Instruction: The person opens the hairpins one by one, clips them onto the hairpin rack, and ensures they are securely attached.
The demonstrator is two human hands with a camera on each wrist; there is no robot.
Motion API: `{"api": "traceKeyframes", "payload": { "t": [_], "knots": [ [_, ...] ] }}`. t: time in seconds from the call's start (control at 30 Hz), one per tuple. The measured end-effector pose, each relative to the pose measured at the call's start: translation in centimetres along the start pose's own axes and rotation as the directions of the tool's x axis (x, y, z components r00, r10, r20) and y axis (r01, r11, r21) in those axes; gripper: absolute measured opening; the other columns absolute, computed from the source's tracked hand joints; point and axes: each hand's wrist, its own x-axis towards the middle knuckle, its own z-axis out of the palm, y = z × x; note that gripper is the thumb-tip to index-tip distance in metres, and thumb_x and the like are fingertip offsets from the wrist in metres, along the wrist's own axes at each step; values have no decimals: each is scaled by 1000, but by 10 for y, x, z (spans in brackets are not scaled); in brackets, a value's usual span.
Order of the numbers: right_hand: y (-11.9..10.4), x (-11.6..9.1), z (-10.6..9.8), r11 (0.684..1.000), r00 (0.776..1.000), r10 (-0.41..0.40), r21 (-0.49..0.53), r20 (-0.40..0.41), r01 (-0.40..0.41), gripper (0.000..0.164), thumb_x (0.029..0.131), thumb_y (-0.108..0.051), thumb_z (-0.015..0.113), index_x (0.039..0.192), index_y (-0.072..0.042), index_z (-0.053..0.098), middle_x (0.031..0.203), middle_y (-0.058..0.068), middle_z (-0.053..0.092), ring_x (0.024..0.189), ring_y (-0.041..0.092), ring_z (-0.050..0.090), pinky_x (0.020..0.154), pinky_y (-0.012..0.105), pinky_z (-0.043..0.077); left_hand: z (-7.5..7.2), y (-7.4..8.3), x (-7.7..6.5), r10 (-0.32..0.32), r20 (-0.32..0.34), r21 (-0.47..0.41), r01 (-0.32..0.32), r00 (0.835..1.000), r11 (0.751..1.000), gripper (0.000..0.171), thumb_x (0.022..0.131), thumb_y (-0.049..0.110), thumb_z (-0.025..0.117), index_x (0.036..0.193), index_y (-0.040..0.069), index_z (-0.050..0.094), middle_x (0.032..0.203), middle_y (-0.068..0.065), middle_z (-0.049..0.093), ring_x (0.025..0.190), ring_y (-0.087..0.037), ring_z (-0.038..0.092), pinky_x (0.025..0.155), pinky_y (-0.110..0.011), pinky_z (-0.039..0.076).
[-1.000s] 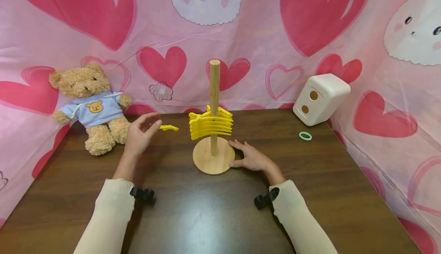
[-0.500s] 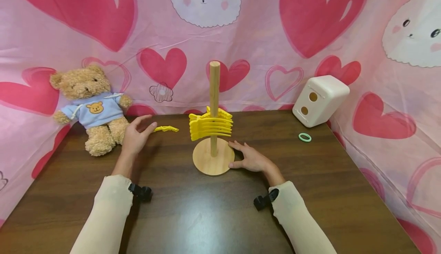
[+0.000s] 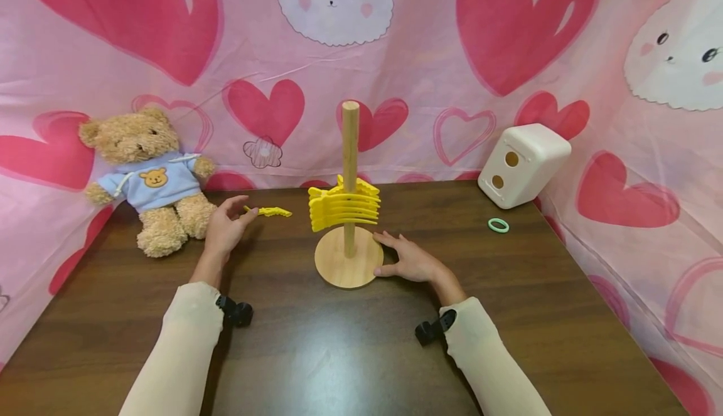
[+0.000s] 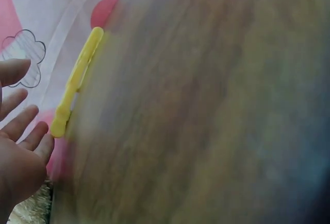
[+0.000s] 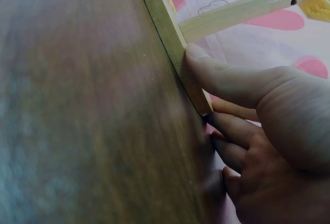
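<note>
My left hand [image 3: 226, 224] is at a slim yellow plastic piece [image 3: 273, 211] lying on the table, with thumb and fingers parted about its near end. In the left wrist view that yellow piece [image 4: 77, 82] lies just beyond the spread fingertips; no firm hold shows. My right hand [image 3: 415, 259] touches the round base [image 3: 333, 265] of an upright wooden stand. In the right wrist view its thumb [image 5: 232, 82] rests on the base's edge, with the other fingers extended along the rim. Several yellow toothed pieces [image 3: 344, 208] hang in a bunch around the post [image 3: 349, 146].
A teddy bear [image 3: 152, 177] in a blue top sits at the back left. At the back right stands a white box [image 3: 525, 165] with two round holes, and a mint-green ring [image 3: 498, 225] lies before it. Pink heart-patterned cloth encloses the table [image 3: 339, 353].
My left hand drew slightly back, then came forward and right to the yellow piece's near end. The right hand stays against the stand's base, and the bunch on the post has not moved.
</note>
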Motion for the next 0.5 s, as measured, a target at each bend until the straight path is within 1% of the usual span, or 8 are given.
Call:
{"api": "traceKeyframes", "payload": {
  "t": [0.07,0.13,0.3,0.4,0.5],
  "knots": [
    [0,0,1,1000,1000,0,0,3,0,82,90,-32,78,158,-11,37,164,18,24,151,45,10,120,62,10,1,-1,1,-8,4,3,8,1000,1000,54,96,13,69,142,-7,50,146,-28,49,140,-38,41,118,-47,30],
    [0,1,1,1000,1000,-2,2,3,2,82,90,-32,79,158,-11,37,164,18,24,152,44,10,120,61,10,2,-1,1,-29,5,8,29,1000,1000,55,96,13,69,143,-6,49,147,-28,48,141,-37,41,117,-48,32],
    [0,1,1,1000,1000,-5,5,0,5,82,90,-31,79,158,-10,37,164,18,24,151,44,10,120,61,10,1,-3,2,-109,23,65,107,994,992,61,95,11,69,149,-3,44,151,-28,44,142,-39,38,115,-49,34],
    [0,1,1,1000,1000,-5,6,-2,5,82,90,-30,79,158,-10,37,164,18,23,151,44,10,120,61,10,-1,-7,4,-131,52,108,125,990,986,65,95,8,68,152,-2,40,151,-28,42,141,-41,39,114,-51,35],
    [-1,1,1,1000,1000,-3,5,-2,3,82,90,-31,79,158,-10,37,164,18,23,151,44,10,120,61,11,-3,-9,6,-146,69,127,136,987,983,66,94,6,69,153,-3,40,149,-29,45,138,-41,42,111,-50,39]
  ]
}}
